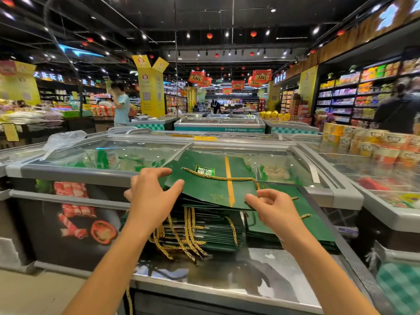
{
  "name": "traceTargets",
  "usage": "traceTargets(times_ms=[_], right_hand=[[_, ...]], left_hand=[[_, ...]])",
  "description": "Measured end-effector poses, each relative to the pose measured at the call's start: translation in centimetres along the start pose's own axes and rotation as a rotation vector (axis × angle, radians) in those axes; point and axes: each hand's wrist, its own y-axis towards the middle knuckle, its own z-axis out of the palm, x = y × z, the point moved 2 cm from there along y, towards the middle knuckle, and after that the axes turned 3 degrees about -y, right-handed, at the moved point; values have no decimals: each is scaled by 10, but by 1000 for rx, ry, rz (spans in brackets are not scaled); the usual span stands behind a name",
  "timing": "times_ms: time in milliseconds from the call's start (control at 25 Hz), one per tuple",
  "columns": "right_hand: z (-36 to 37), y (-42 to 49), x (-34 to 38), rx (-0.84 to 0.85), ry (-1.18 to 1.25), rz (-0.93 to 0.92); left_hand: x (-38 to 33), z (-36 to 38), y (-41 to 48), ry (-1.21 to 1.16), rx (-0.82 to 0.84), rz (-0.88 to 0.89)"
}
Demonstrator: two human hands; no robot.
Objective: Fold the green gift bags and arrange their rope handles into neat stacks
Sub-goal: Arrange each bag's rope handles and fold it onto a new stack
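Head view: my left hand (pixel 150 196) and right hand (pixel 270 208) each pinch an edge of a flat green bag (pixel 211 187), held just above the left stack (pixel 216 233). Its rope handles (pixel 179 242) spill forward untidily. A second stack (pixel 311 217) lies beside it. I judge the folding well along and the handles still to tidy. Both stacks rest on a steel surface (pixel 261 271) among freezer chests (pixel 113 155) in a supermarket.

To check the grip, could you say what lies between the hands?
Head view: a green gift bag, rope handle on top, spans left hand to right hand.
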Motion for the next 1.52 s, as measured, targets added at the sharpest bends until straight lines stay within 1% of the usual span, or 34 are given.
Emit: traceTargets(times_ms=[80,120,200,280,360,440,480,560,640,720,760,840,920,1080,1160,1360,1440,1520], right_hand=[[-26,-20,-9,-45,26,-9],[-39,-30,-14,-70,39,-12],[-66,-51,-27,-115,53,-11],[-90,-68,-40,-146,18,1],[-111,-81,-57,-182,-104,34],[-128,-91,-72,-198,-306,57],[-133,-95,-78,-197,-428,52],[-137,-102,-83,-182,-614,36],[-138,-106,-84,-168,-682,42],[-139,-104,-83,-165,-702,48],[-142,-101,-84,-188,-675,49],[-152,-88,-83,-295,-604,56],[-160,-69,-85,-364,-611,78],[-158,-30,-100,-325,-794,162],[-153,-22,-105,-317,-844,176],[-146,-21,-104,-353,-861,112],[-143,-22,-103,-389,-862,28],[-139,-21,-97,-398,-764,-73]], left_hand=[[-12,7,-21,-225,52,19],[-18,12,-32,-292,82,13],[-24,30,-57,-325,143,16],[-27,50,-83,-387,225,11],[-24,69,-108,-535,359,-103],[-21,81,-124,-641,460,-239],[-19,86,-129,-633,476,-279],[-17,91,-132,-605,452,-306],[-14,93,-128,-638,423,-337],[-10,94,-125,-674,433,-379],[-9,95,-126,-675,448,-384],[-7,98,-128,-666,483,-372],[-7,100,-131,-668,518,-362],[-7,103,-135,-672,594,-327],[-6,104,-139,-651,647,-290],[4,105,-141,-607,776,-238],[3,103,-141,-591,790,-220],[-1,104,-141,-561,781,-192]])
